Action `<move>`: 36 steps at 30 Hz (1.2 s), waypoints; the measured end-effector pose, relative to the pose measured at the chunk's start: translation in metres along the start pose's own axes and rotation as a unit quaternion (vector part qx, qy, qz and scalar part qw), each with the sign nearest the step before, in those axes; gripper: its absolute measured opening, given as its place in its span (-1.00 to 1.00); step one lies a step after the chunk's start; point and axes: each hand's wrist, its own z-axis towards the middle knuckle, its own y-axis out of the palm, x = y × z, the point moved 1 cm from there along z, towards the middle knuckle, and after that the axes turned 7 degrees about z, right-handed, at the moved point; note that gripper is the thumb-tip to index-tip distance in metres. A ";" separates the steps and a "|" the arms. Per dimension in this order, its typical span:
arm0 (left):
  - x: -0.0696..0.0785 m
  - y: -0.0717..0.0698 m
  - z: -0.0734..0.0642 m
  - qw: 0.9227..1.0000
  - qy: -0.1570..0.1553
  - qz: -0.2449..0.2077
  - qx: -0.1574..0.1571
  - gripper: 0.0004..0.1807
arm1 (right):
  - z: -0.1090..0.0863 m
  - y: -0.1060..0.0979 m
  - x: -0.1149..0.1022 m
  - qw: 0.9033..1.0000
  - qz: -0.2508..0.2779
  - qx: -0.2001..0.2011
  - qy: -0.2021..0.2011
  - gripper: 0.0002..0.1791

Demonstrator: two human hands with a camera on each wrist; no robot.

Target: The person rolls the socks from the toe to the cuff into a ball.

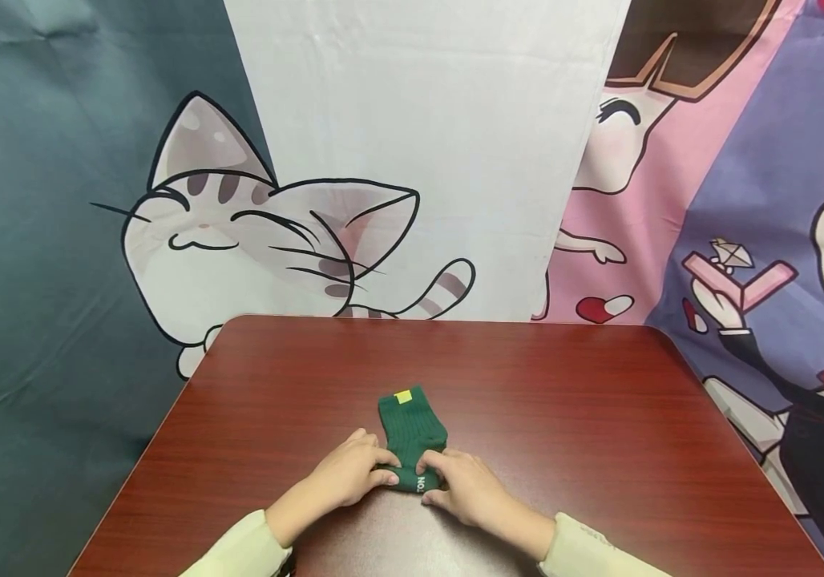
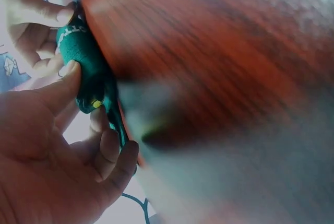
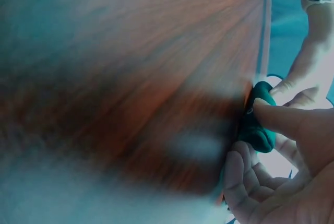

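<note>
A dark green ribbed sock [image 1: 412,425] lies on the table, its near end rolled into a thick roll with white lettering. A small yellow tag [image 1: 402,397] sits at its far, flat cuff. My left hand [image 1: 354,471] grips the left end of the roll, thumb on the near side. At the right end my right hand [image 1: 471,487] holds the same roll between thumb and curled fingers. In the left wrist view the rolled sock [image 2: 83,54] shows a coiled end with a yellow spot. The right wrist view has the roll [image 3: 258,122] under the right thumb.
The reddish-brown wooden table [image 1: 563,401] has rounded far corners. Behind it hangs a printed cloth backdrop [image 1: 426,120] with a cartoon cat and figures. Pale sleeves [image 1: 242,549] cover both forearms.
</note>
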 end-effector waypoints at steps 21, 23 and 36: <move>0.006 0.002 -0.007 0.991 0.049 0.097 0.077 -0.64 | 0.004 0.004 0.006 0.999 0.013 0.010 0.043 -0.82; 0.005 0.004 -0.007 0.993 0.062 0.080 0.066 -0.60 | 0.004 0.003 0.007 0.999 0.026 0.008 0.047 -0.82; -0.005 0.007 -0.003 0.998 0.034 -0.051 0.024 -0.68 | 0.001 0.003 0.013 0.995 0.086 0.010 0.057 -0.75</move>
